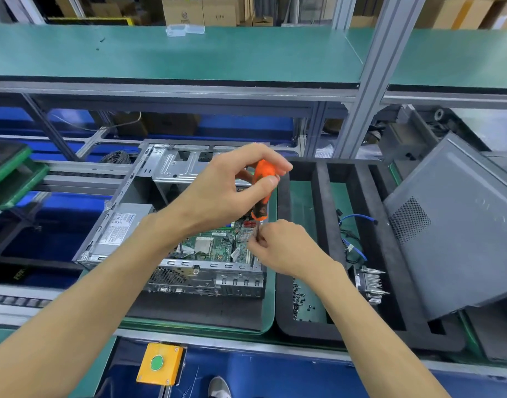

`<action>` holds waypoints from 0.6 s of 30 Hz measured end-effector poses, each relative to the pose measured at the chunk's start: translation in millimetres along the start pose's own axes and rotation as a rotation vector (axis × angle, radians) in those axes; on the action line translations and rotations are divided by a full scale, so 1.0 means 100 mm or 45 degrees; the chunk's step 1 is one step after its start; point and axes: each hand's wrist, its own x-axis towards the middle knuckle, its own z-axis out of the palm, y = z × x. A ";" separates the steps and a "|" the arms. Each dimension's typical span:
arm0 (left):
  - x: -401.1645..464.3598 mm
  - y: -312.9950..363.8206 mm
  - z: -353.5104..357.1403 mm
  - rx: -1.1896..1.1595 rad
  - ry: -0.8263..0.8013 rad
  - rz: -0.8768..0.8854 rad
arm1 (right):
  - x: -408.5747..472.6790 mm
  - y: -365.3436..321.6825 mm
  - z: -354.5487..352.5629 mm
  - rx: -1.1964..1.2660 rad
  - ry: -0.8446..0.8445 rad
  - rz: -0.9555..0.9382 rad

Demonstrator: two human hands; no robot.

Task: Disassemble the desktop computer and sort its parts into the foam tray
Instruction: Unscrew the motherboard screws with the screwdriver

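An open desktop computer case (171, 265) lies on a green mat, its green motherboard (217, 244) and grey power supply (120, 228) exposed. My left hand (226, 193) grips the orange handle of a screwdriver (262, 191) held upright over the motherboard's right side. My right hand (283, 248) pinches the screwdriver's metal shaft just above the board. To the right sits the black foam tray (321, 196), holding several small screws (299, 300), blue cables (352, 242) and a finned heatsink (371, 284).
The grey case side panel (459, 225) leans over the tray's right end. A yellow box with a green button (159, 363) sits at the bench's front edge. An aluminium post (370, 81) rises behind the tray, under a green shelf (189, 53). Blue bins lie to the left.
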 end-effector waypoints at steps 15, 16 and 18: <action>0.02 0.00 -0.01 -0.074 -0.050 -0.032 | 0.04 -0.05 0.01 0.278 -0.173 0.055; 0.02 -0.01 -0.03 -0.091 -0.061 -0.035 | 0.04 -0.06 0.01 0.245 -0.153 0.055; 0.03 -0.05 -0.06 -0.113 -0.088 -0.028 | 0.04 -0.08 0.02 0.171 -0.102 0.079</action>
